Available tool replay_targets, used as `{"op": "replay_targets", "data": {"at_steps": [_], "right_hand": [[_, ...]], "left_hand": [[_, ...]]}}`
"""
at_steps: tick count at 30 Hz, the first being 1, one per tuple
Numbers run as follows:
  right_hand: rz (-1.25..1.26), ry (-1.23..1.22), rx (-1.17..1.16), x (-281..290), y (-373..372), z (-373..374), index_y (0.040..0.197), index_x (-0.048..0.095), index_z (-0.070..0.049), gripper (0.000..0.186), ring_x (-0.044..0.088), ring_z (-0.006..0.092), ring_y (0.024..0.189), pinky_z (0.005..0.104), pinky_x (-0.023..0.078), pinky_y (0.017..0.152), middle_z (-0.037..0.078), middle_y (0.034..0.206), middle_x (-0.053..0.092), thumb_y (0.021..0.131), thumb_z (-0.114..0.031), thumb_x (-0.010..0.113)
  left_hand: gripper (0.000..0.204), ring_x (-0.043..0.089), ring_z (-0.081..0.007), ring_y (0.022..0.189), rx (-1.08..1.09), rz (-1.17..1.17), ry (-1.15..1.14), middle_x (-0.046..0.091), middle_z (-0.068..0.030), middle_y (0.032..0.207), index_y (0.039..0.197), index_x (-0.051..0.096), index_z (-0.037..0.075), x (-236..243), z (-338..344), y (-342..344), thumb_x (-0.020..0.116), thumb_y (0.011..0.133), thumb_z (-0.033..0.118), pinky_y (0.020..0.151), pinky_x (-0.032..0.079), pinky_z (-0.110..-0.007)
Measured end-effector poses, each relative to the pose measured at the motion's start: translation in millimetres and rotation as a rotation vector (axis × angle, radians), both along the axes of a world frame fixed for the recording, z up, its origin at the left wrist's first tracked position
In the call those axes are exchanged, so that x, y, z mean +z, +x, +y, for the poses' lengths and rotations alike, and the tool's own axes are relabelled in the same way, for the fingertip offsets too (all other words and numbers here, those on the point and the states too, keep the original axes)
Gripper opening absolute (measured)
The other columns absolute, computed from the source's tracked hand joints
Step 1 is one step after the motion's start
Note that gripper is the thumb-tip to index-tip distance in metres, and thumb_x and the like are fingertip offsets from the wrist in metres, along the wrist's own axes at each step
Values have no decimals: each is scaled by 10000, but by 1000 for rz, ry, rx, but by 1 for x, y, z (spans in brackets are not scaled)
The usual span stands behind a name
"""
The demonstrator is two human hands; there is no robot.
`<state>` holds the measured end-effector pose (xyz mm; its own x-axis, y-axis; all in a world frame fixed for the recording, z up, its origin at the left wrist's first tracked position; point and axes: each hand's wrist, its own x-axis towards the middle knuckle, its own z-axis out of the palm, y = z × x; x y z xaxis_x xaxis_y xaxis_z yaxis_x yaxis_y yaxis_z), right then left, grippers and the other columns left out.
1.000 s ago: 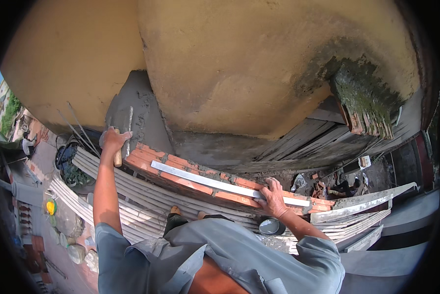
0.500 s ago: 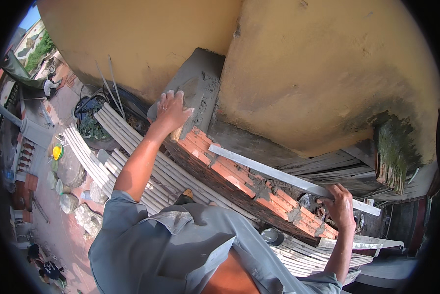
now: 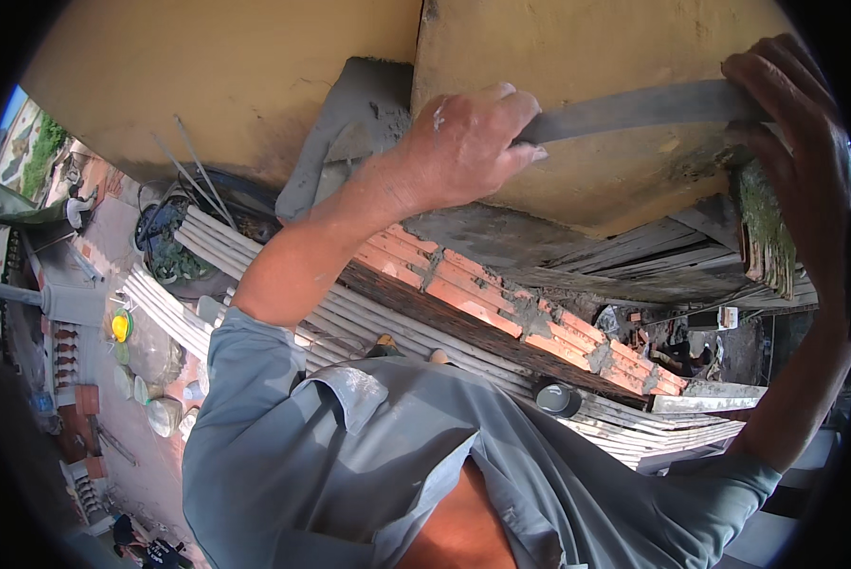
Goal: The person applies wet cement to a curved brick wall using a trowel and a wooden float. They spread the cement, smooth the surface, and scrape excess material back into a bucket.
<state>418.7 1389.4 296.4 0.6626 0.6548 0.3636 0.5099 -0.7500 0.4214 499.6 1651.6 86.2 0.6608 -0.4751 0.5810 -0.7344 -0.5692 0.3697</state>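
My left hand (image 3: 468,147) is closed on one end of a long, flat straightedge (image 3: 634,106), raised in front of the yellow wall (image 3: 577,47). My right hand (image 3: 781,123) grips its other end at the upper right, fingers curled over it. The strip looks dark and slightly motion-blurred. Below it runs a course of orange bricks (image 3: 482,299) with grey mortar in the joints. A grey mortared surface (image 3: 316,133) lies against the wall behind my left forearm, with a flat tool-like shape (image 3: 345,156) on it, partly hidden.
Long pale poles (image 3: 217,237) stretch below the bricks, with a grey bucket (image 3: 558,398) at the right. Rods (image 3: 198,175) lean by the wall. At the lower left are a yellow hard hat (image 3: 120,325), several stones (image 3: 164,415) and other people (image 3: 136,545); another person (image 3: 79,209) crouches farther back.
The straightedge has risen from the brick course to high in front of the wall. My left hand has left the trowel and moved right onto the strip; my right hand has moved up with it.
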Motion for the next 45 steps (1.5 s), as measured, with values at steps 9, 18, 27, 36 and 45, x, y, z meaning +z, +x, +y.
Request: {"op": "replay_targets", "data": {"at_steps": [9,18,27,36,45], "right_hand": [[-68,109,177,-15,-1,15,1356,652,-52,497,605,315,1310,431,522,1072,130,1359,662,864,-32,719],[392,449,-285,-182,-96,-44,1146,696,-31,409,599,330,1117,462,510,954,133,1128,635,787,-183,819],[537,904,-866,-281,-213,-72,1236,685,-9,446,628,376,1105,474,527,933,182,1097,647,871,-234,804],[82,1342,-1223,-313,-294,-162,1285,672,23,455,719,281,1093,394,555,961,177,1155,745,934,-248,774],[-155,1797,-1308,-374,-364,-256,1297,675,-28,405,660,137,914,311,544,755,71,1072,722,1003,-306,687]], "left_hand": [[375,651,-253,758,401,-16,-303,669,-156,847,1112,671,-46,-16,136,136,704,963,296,725,524,-407],[439,659,-174,696,548,316,-230,676,-87,842,1241,665,-6,-124,197,322,659,1016,370,621,555,-344],[477,591,-152,690,482,453,-113,622,-49,868,1353,628,44,-123,225,362,638,1028,393,531,462,-318],[584,697,-298,905,854,-15,82,731,-174,1078,1381,605,25,-99,233,336,658,994,460,790,532,-393],[483,680,-292,1135,277,-28,-160,698,-182,1274,1322,642,-9,23,9,171,625,1051,390,970,521,-393]]}}
